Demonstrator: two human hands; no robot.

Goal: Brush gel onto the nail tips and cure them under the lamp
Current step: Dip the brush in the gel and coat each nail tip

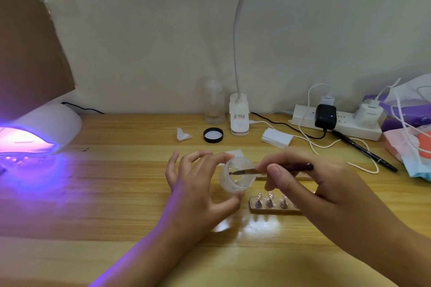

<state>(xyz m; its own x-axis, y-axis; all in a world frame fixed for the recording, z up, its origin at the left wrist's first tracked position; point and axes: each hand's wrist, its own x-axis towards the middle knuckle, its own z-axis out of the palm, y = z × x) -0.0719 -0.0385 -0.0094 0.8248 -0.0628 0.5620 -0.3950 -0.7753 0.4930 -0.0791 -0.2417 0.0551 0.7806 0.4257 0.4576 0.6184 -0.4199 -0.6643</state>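
My L grip [196,184] held the gel jar [227,183] by its wall, tilted; light, prob. slippery. My R grip [310,184] pinched the brush [247,171] mid-handle, tip inside jar. Nail tips [270,201] just below R grip.

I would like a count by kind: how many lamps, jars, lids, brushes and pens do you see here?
2 lamps: curing lamp, desk lamp
1 jar
1 lid
1 brush
1 pen
Total: 6
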